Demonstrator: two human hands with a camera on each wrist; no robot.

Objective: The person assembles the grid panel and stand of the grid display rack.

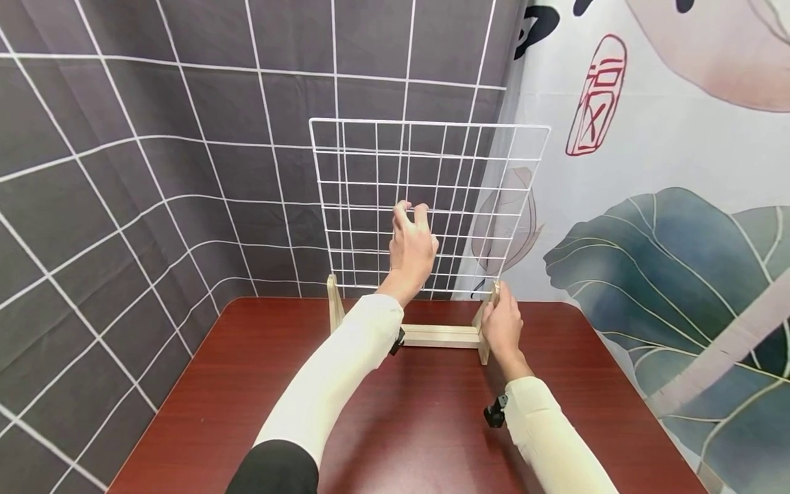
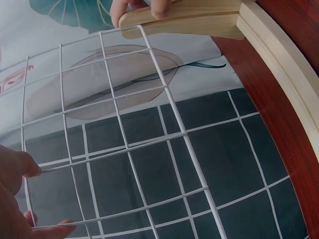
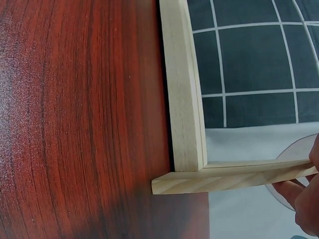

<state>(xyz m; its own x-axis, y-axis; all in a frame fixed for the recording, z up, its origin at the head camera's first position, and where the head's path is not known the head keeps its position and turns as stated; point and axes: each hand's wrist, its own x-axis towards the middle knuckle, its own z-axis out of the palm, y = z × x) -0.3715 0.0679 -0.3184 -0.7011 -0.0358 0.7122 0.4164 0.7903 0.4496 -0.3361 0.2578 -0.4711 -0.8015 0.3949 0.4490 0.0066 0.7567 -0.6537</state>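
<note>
A white wire grid panel [image 1: 432, 124] stands upright, leaning slightly, above a pale wooden stand [image 1: 441, 336] on the table. My left hand [image 1: 412, 250] grips the wires near the panel's middle, fingers bent over them; in the left wrist view the left hand [image 2: 12, 199] shows only partly at the edge. At the stand's right upright, my right hand [image 1: 503, 322] pinches the wood close to its upper end. The right wrist view has that upright [image 3: 234, 178] joined to the crossbar [image 3: 183, 99], with the right hand [image 3: 305, 204] at its far end. The panel's lower right corner meets the upright beside my fingers.
The stand's left upright [image 1: 334, 302] rises near the panel's lower left corner. Beneath lies a reddish-brown table [image 1: 407, 425]. Behind hang a grey curtain [image 1: 185, 165] with white lines and a white cloth [image 1: 666, 158] printed with leaves.
</note>
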